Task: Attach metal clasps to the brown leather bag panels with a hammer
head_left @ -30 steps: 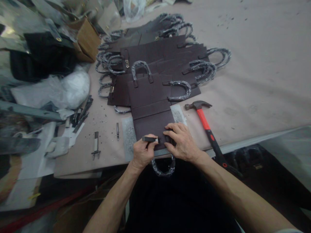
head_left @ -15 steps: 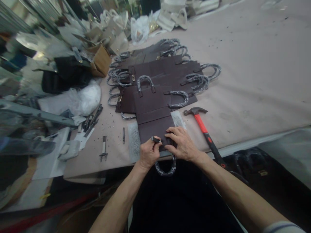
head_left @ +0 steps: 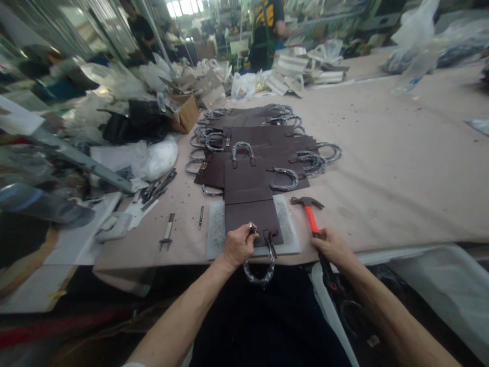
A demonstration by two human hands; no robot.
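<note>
My left hand (head_left: 240,245) is closed around a short metal punch (head_left: 251,227), held upright over the near end of a dark brown leather bag panel (head_left: 248,216). A plastic-wrapped handle (head_left: 259,280) hangs from that end over the table edge. Under the panel lies a pale board (head_left: 217,224). To the right, my right hand (head_left: 331,247) grips a claw hammer (head_left: 311,219) by its red and black handle, with the head resting on or just above the table. The punch's lower tip is hidden by my fingers.
More brown bag panels (head_left: 267,137) with wrapped handles are piled beyond. Left of the board lie a thin metal punch (head_left: 200,217) and a pronged tool (head_left: 167,232). A cardboard box (head_left: 186,113) and plastic bags stand behind. A co-worker (head_left: 267,25) is in the background.
My right hand has left the panel and moved right onto the hammer handle. My left hand still holds the punch. The view has tilted up, showing more of the room.
</note>
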